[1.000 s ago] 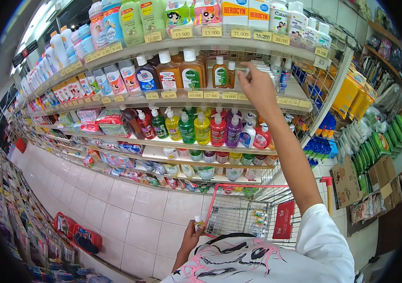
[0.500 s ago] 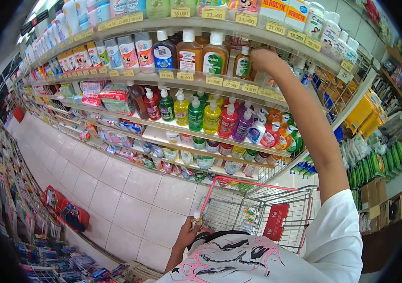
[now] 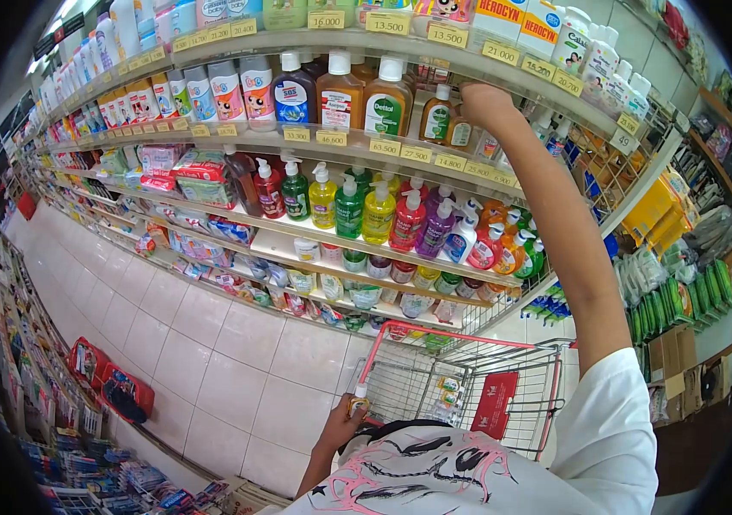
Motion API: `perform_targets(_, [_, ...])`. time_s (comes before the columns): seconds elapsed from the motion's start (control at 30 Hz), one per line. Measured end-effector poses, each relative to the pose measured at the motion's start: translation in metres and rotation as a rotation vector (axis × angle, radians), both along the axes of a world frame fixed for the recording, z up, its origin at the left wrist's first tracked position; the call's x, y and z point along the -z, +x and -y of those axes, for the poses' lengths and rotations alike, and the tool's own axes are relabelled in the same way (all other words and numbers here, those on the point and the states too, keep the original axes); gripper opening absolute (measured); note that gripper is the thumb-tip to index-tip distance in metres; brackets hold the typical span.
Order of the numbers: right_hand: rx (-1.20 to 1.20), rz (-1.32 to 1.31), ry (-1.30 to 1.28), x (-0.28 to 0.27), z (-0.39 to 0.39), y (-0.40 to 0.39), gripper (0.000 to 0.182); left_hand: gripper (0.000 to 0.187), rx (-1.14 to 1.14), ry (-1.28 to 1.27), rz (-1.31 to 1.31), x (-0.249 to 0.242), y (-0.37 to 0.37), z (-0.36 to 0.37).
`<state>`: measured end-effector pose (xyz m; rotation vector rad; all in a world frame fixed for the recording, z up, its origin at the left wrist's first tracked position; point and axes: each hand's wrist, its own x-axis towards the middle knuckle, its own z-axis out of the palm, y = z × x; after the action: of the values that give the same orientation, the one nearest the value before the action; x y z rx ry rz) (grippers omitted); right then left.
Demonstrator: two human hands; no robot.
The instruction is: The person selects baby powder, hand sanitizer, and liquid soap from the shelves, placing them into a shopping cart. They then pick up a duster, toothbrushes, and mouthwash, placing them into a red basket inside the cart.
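Note:
My right hand [image 3: 483,105] reaches into the upper shelf, above a small brown bottle [image 3: 460,133] and beside a brown bottle with a green label [image 3: 437,117]. Its fingers are hidden, so what they touch cannot be made out. Larger Dettol bottles [image 3: 387,105] stand to the left. Low in the view, my left hand [image 3: 344,422] is closed round a small bottle with a white cap [image 3: 358,402], near the handle of a shopping cart [image 3: 364,369]. Small yellow-labelled packs [image 3: 449,390] lie in the cart.
Colourful pump bottles [image 3: 379,213] line the shelf below, over a price-tagged shelf edge [image 3: 297,135]. Red baskets [image 3: 126,390] sit on the tiled floor at the left. Green packs [image 3: 683,300] hang at the right, near cardboard boxes [image 3: 673,352].
The view has shifted slightly. My right hand has moved a little, and the small brown bottle below it now shows more clearly. My left hand still holds its bottle.

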<state>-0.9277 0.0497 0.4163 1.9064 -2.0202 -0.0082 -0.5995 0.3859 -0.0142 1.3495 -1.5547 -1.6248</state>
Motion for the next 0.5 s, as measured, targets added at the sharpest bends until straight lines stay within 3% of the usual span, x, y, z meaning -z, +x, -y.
perform_targets(0.13, [0.023,0.018,0.0,-0.001,0.0,-0.005,0.041,0.04,0.018,-0.028,-0.003,0.023,0.0,-0.002])
perform_targets(0.5, [-0.012,0.134,0.076,0.007,0.027,-0.036,0.032,0.039,0.042,0.039,0.063,0.022,0.002,-0.002])
